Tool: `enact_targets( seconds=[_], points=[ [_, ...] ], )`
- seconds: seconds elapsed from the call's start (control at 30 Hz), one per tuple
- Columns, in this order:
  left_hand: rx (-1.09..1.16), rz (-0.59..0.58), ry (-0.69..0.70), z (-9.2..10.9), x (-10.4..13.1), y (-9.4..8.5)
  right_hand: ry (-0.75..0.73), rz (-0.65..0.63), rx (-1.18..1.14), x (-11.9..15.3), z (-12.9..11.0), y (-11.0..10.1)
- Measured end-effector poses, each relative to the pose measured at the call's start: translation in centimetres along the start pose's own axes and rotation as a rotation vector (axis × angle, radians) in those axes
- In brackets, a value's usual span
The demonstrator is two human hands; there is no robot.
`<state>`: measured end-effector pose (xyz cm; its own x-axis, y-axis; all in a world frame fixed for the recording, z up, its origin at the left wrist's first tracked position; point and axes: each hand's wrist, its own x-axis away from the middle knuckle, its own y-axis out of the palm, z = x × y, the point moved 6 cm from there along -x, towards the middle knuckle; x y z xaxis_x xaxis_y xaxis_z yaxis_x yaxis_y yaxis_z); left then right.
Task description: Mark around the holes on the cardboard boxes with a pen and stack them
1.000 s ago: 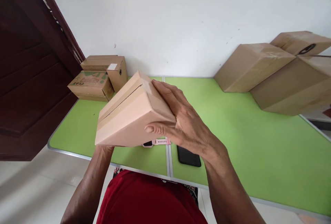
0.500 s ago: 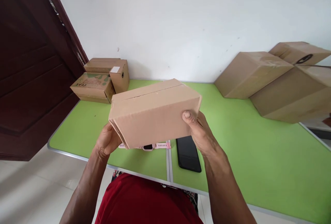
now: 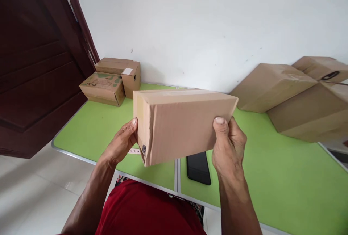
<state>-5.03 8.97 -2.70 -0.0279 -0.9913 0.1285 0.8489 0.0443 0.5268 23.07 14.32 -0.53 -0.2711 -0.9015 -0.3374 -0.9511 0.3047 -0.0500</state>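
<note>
Between my two hands a brown cardboard box (image 3: 185, 126) is held up, tilted, above the green table. My left hand (image 3: 122, 141) grips its left end, thumb on the side and fingers partly hidden behind. At the right end my right hand (image 3: 230, 141) is closed on the box, its thumb pressed on the front face. A dark mark shows at the box's lower left corner. Below it a black phone (image 3: 198, 168) lies on the table, its upper part covered by the box. Part of a pink watch strap (image 3: 134, 151) shows beside my left hand.
Two cardboard boxes stand at the back left, one marked 2422 (image 3: 103, 87) and one with a white label (image 3: 131, 79). Several larger boxes (image 3: 301, 108) stand at the back right. The green table (image 3: 285, 177) has a metal edge; a dark red door (image 3: 40, 68) is at left.
The box has turned and shifted right, showing its taped left end. Both hands have moved with it, the left thumb now visible. The box now hides the watch face.
</note>
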Motion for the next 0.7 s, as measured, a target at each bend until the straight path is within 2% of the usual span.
enact_targets(
  seconds=[0.1,0.2,0.43,0.57,0.7],
  points=[
    [-0.066,0.000,0.008,0.5,-0.6,0.4,-0.003,-0.043,0.032,0.0,-0.7,0.6],
    [-0.126,-0.015,-0.001,1.0,-1.1,0.8,0.062,-0.113,0.063,-0.3,-0.8,0.9],
    [-0.216,-0.032,0.037,2.3,-1.2,1.7,0.261,-0.247,0.078,-1.2,2.7,1.4],
    [-0.247,-0.007,0.062,2.0,-1.3,1.6,0.326,-0.331,0.031,-0.6,3.4,2.5],
    [-0.337,0.022,0.102,1.6,-0.4,1.8,0.361,-0.349,-0.045,-0.1,3.9,2.9]
  ],
)
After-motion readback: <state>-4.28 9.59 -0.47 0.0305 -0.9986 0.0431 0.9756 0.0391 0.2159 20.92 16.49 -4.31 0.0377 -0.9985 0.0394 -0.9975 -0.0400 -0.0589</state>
